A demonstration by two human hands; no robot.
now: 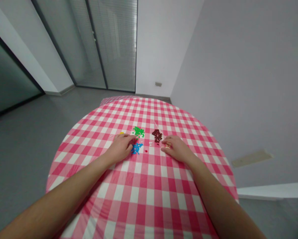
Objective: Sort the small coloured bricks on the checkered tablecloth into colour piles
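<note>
My left hand (120,146) rests on the checked tablecloth, its fingers curved and thumb apart from them. Its fingertips are at a pile of small blue pieces (137,148) and close to a pile of green pieces (139,131). A bit of yellow (122,133) shows behind it. On the right, my right hand (177,147) curves around small beige pieces (168,145), thumb and fingers apart. Beside it lies a heap of dark brown pieces (157,135). Between the hands are a red piece (146,151) and a few white pieces (150,143). The pieces' kind is too small to tell.
A round table with a pink and white checked cloth (141,199) fills the middle. A grey wall (250,83) stands close on the right. Glass panels with blinds (119,46) are at the back, and grey floor (22,146) lies to the left.
</note>
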